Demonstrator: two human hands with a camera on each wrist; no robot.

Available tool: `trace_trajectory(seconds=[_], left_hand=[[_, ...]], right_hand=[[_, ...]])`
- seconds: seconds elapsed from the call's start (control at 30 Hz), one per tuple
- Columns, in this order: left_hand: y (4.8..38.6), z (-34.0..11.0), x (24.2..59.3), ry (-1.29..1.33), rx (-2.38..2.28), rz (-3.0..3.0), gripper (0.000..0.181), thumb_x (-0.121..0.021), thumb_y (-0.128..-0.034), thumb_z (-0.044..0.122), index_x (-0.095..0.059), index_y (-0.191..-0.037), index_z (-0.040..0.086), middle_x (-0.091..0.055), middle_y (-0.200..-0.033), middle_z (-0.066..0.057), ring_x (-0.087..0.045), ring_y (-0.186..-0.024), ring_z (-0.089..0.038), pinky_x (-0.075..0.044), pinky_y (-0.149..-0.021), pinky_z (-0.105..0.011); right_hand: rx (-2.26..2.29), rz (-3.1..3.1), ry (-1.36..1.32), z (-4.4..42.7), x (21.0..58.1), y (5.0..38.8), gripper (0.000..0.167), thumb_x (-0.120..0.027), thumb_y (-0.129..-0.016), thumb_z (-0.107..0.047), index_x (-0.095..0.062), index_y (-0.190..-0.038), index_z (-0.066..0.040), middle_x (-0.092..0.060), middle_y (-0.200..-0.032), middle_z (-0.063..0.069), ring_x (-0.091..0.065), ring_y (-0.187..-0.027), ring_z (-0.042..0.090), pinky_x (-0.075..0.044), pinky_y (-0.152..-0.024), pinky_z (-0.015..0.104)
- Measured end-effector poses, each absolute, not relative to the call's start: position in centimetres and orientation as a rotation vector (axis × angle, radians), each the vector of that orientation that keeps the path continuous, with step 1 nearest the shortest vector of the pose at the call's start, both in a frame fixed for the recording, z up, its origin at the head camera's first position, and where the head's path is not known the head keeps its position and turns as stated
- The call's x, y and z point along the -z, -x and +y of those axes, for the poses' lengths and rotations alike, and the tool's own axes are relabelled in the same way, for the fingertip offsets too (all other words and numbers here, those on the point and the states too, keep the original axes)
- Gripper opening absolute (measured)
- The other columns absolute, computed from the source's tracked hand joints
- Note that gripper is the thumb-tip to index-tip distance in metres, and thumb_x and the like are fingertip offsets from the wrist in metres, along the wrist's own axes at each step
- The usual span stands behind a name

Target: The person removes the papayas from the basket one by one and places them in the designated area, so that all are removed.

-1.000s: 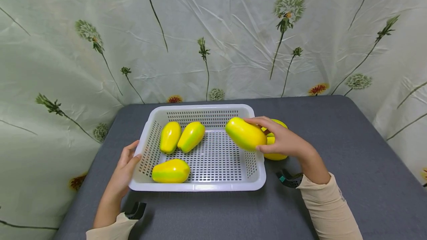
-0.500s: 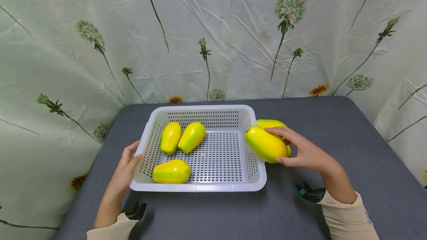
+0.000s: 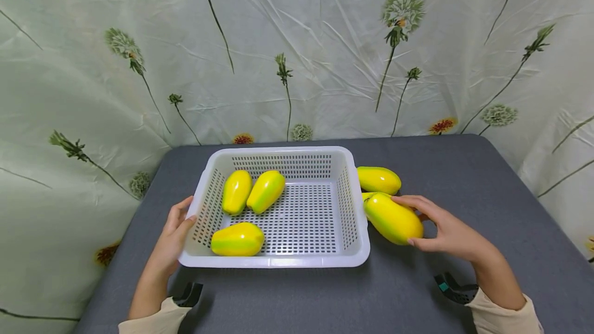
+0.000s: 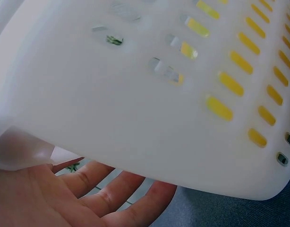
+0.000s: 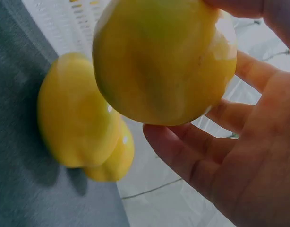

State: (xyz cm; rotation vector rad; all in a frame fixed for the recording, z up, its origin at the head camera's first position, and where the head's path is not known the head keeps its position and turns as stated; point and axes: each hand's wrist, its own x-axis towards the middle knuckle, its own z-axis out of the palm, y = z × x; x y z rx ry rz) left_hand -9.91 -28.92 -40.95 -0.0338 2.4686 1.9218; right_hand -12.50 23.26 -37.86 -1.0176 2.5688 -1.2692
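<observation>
My right hand (image 3: 452, 233) grips a yellow-green papaya (image 3: 394, 219) between thumb and fingers, to the right of a white plastic basket (image 3: 274, 261). In the right wrist view this papaya appears raised off the table. Past it lie two more papayas on the cloth: one shows plainly (image 3: 379, 179), while the nearer papaya (image 5: 74, 113) is mostly hidden in the head view. Inside the basket, three papayas (image 3: 237, 239) rest at the left side. My left hand (image 3: 164, 241) holds the basket's left edge, thumb on the rim and fingers beneath the outer wall.
A dark grey cloth (image 3: 287, 303) covers the table. Behind it hangs a pale curtain (image 3: 334, 66) printed with dandelions. Black straps (image 3: 457, 290) with wrist devices sit at both sleeves.
My right hand has carried the papaya from over the basket's right side rightward and nearer, off the basket. The papayas behind it show more now. My left hand stays on the basket.
</observation>
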Motion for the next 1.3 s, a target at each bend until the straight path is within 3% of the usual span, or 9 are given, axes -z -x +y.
trace_trajectory(seconds=[0.3,0.57,1.03,1.3], left_hand=[[10.0,-28.9,40.9,0.002,-1.938,2.463,0.049,-0.032,-0.0987,0.021,-0.009,-0.139,0.006,-0.029,-0.131,-0.024,-0.053,-0.093,-0.009,-0.049,-0.068,-0.036],[10.0,-28.8,40.9,0.003,-1.929,2.46,0.049,-0.031,-0.0989,0.021,-0.009,-0.14,0.007,-0.028,-0.133,-0.024,-0.052,-0.097,-0.016,-0.049,-0.069,-0.04],[10.0,-28.7,40.9,0.039,-1.907,2.477,0.049,-0.031,-0.0988,0.021,-0.009,-0.14,0.008,-0.029,-0.134,-0.024,-0.049,-0.101,-0.028,-0.049,-0.068,-0.047],[9.9,-28.8,40.8,0.043,-1.899,2.49,0.048,-0.031,-0.0987,0.021,-0.01,-0.14,0.008,-0.03,-0.133,-0.024,-0.051,-0.099,-0.023,-0.048,-0.069,-0.046]], right_hand=[[1.228,2.508,0.913,23.7,39.9,12.2,0.064,-0.069,-0.079,-0.013,-0.038,-0.135,-0.016,-0.039,-0.129,0.002,-0.04,-0.105,0.007,-0.039,-0.078,0.029],[1.219,2.402,0.841,22.9,41.0,12.5,0.061,-0.068,-0.079,-0.015,-0.04,-0.133,-0.016,-0.039,-0.13,0.007,-0.038,-0.107,0.007,-0.036,-0.083,0.028],[1.15,2.402,0.901,22.0,41.5,12.6,0.064,-0.068,-0.074,-0.006,-0.041,-0.132,-0.009,-0.039,-0.131,0.008,-0.033,-0.117,0.006,-0.03,-0.09,0.02],[1.154,2.457,0.915,22.1,40.9,12.2,0.06,-0.068,-0.078,-0.009,-0.041,-0.131,-0.01,-0.04,-0.13,0.006,-0.032,-0.116,0.006,-0.032,-0.09,0.021]])
